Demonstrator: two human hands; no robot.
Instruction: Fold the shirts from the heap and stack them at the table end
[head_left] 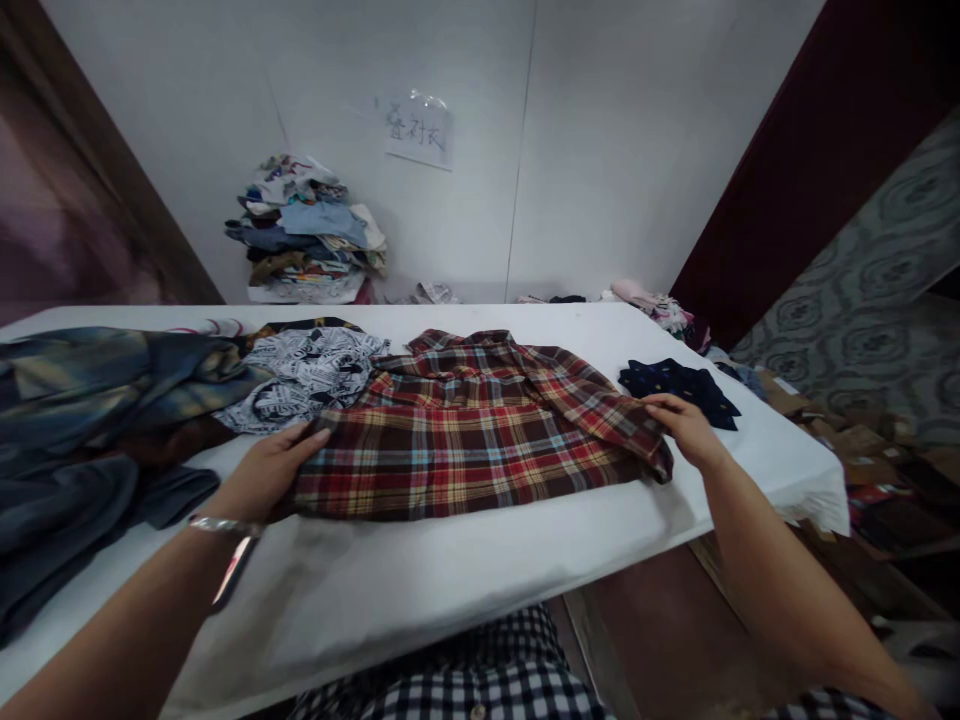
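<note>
A red, brown and yellow plaid shirt lies spread on the white-covered table, its collar toward the wall. My left hand grips the shirt's left edge, thumb on top and the other fingers hidden beneath the cloth. At the opposite side, my right hand pinches the sleeve near its cuff. Just beyond that hand sits a dark navy folded garment with small light spots. A black-and-white printed garment lies crumpled against the shirt's left side.
Dark plaid and grey clothes are heaped on the table's left. Against the wall stands a tall stack of garments, with a handwritten paper sign above. More clothes lie by the far right corner. Boxes crowd the floor at right.
</note>
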